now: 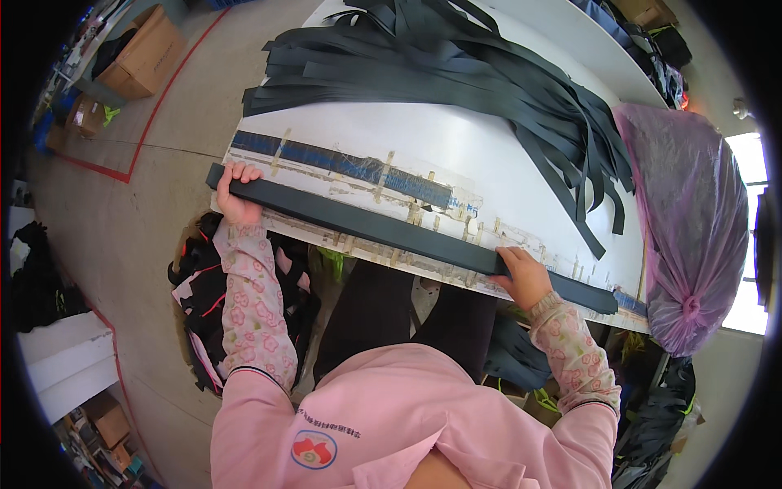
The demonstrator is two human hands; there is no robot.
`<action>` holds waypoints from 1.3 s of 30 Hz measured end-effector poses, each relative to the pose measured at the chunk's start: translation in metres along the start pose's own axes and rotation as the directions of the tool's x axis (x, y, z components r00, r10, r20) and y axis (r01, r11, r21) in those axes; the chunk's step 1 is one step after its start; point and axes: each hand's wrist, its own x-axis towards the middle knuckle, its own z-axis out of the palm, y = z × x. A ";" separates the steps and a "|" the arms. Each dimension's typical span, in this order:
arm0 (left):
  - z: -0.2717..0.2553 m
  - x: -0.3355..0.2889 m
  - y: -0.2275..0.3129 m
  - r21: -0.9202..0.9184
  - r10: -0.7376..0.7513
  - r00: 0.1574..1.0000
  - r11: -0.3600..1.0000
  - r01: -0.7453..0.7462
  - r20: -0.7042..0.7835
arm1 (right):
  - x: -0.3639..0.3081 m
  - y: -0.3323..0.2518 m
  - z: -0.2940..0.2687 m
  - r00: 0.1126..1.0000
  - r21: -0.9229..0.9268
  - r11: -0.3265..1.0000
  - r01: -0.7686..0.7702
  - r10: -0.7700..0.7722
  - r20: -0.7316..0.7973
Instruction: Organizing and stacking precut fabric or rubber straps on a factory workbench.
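A long dark grey strip (366, 223), thick enough that it may be several layers stacked, lies along the near edge of the white table (456, 134). My left hand (238, 194) is closed over it close to its left end, fingers curled on top. Farther right, my right hand (525, 277) grips the same strip across its width, with fingertips on the far side and the thumb at the near side. The strip runs on past my right hand toward the table's right corner. Behind it, a dark blue marked band (342, 165) is taped to the tabletop.
A heap of loose dark strips (423, 65) covers the table's far part, some trailing right. A pink plastic bag (684, 212) bulges at the right edge. Below my left arm sits a container of black and pink pieces (204, 301). Cardboard boxes (145, 53) stand far left.
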 end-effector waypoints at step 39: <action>0.037 -0.077 0.011 0.162 0.130 0.966 0.982 -0.094 -0.225 | 0.285 -0.325 0.031 0.935 0.851 0.512 -0.117 -0.231 0.268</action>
